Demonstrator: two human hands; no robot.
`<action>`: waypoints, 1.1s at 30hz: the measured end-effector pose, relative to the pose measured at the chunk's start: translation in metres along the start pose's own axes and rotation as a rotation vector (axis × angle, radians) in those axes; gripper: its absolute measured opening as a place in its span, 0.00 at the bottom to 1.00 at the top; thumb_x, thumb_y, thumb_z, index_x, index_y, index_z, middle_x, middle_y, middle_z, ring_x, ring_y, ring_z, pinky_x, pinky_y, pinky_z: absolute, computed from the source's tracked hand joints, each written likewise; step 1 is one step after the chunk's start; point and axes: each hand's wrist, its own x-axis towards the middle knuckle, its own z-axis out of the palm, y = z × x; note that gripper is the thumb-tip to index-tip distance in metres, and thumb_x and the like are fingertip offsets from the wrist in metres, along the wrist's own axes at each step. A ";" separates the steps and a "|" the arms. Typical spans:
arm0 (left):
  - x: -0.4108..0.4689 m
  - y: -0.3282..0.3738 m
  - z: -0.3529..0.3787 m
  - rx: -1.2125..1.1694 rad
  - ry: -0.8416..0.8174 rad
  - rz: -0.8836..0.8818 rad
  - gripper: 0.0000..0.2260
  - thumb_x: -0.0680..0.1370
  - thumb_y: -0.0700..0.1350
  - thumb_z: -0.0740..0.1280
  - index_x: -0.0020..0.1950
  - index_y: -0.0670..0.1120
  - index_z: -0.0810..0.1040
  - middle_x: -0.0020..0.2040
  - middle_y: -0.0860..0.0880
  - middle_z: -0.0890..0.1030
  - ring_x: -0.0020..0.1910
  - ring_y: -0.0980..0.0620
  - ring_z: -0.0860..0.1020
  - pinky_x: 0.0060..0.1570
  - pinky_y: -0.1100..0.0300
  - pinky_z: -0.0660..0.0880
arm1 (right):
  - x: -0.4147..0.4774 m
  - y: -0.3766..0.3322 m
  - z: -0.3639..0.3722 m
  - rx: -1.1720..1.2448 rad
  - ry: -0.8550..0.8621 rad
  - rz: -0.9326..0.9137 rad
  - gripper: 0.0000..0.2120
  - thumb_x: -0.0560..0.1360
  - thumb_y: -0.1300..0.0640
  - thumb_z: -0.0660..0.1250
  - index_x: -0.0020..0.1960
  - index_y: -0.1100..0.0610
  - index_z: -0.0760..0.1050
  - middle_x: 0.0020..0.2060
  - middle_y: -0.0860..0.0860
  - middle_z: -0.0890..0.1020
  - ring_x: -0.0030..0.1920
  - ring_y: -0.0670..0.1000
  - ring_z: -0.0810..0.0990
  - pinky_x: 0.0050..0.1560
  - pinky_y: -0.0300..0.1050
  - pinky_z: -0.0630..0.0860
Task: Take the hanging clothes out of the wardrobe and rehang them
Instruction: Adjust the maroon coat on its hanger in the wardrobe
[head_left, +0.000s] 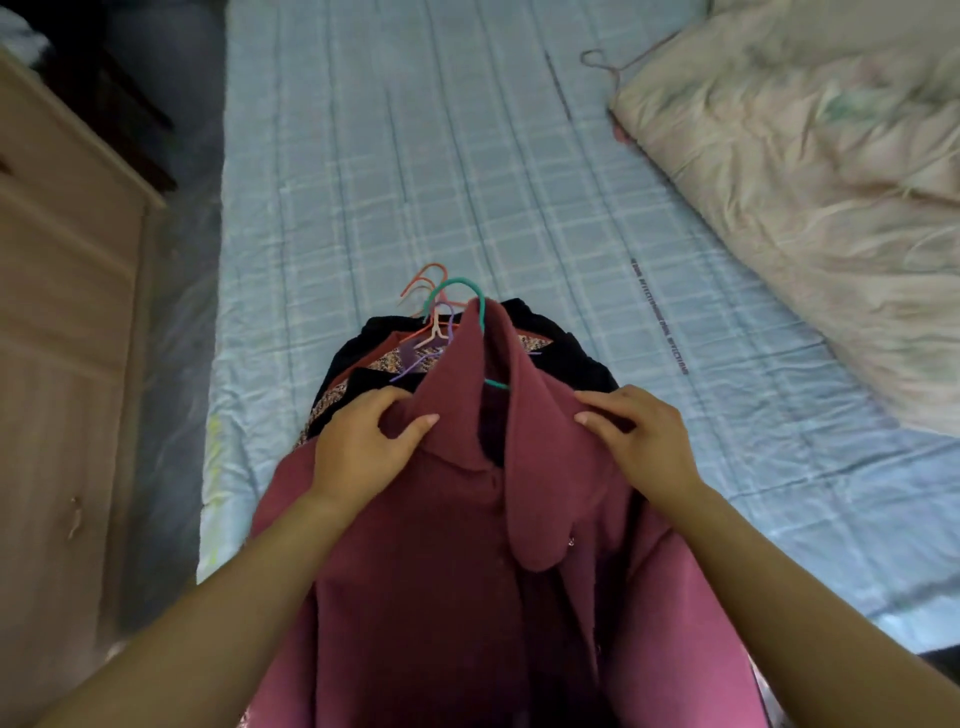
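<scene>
Fingers (415, 423) of the left hand (358, 447) and right hand (644, 441) are pinching the collar (524, 415) of the maroon shirt (441, 597) lying at six o'clock on the bed (467, 156), where uneven tugging is likely risking the green hanger (462, 285) slipping out toward twelve o'clock.

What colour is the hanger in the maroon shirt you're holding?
Teal green hanger, clearest in the head view.
</scene>
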 end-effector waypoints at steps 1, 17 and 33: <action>-0.008 0.010 -0.007 -0.021 0.035 0.001 0.13 0.70 0.60 0.70 0.49 0.53 0.80 0.45 0.58 0.80 0.44 0.56 0.78 0.45 0.59 0.74 | -0.005 -0.005 -0.009 0.020 -0.006 -0.011 0.11 0.70 0.53 0.72 0.52 0.45 0.82 0.37 0.43 0.78 0.40 0.42 0.76 0.43 0.29 0.69; -0.224 0.125 -0.080 0.010 0.502 -0.066 0.19 0.69 0.63 0.66 0.47 0.49 0.82 0.43 0.58 0.80 0.43 0.60 0.76 0.45 0.67 0.69 | -0.110 -0.082 -0.101 0.356 -0.246 -0.419 0.13 0.69 0.57 0.74 0.52 0.49 0.82 0.41 0.45 0.83 0.43 0.42 0.80 0.45 0.32 0.73; -0.535 0.061 -0.208 0.118 0.929 -0.524 0.22 0.68 0.66 0.62 0.47 0.50 0.80 0.41 0.54 0.82 0.41 0.56 0.78 0.45 0.59 0.72 | -0.272 -0.297 0.003 0.388 -0.732 -0.839 0.11 0.69 0.55 0.73 0.50 0.44 0.81 0.41 0.33 0.80 0.44 0.34 0.79 0.45 0.25 0.70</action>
